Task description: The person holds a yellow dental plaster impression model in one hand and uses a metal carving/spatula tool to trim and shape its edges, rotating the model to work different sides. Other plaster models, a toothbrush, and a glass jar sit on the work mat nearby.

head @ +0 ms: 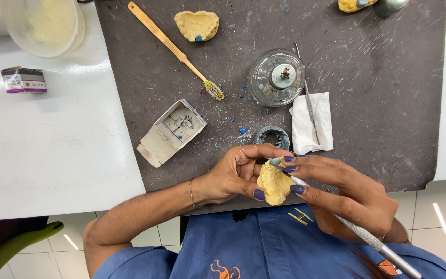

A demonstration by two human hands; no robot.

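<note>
Over the near edge of the dark mat (378, 139) on the tabletop, my left hand (231, 175) cradles a yellow plaster cast (273, 183), thumb underneath and fingers curled over the top, so that grip is clamped on the cast. My right hand (349, 194) is closed around a slim metal tool (357, 232), held like a pen, its tip resting at the upper edge of the cast while the handle runs back toward my blue smock (264, 243). I judge the cast stiff and fairly light but brittle: thin ridges and corners would chip if squeezed, and its dry, chalky surface should not slip. The safest hold looks to be the thick base and flat sides, as my left hand has it, keeping pressure off the fine moulded face. The tool is rigid and smooth, best pinched close to the working end for control. Just beyond the cast sits a small grey ring (272, 137); farther beyond it stands a round glass burner (277, 77), with a folded white tissue (313, 123) and a second thin metal tool (308, 95) to the cast's far right. To the far left of the cast lie an open cardboard box (171, 132) and a wooden toothbrush (174, 49). Another yellow cast (197, 25) rests well beyond, near the mat's far edge. Blue crumbs (242, 130) dot the mat near the ring.
</note>
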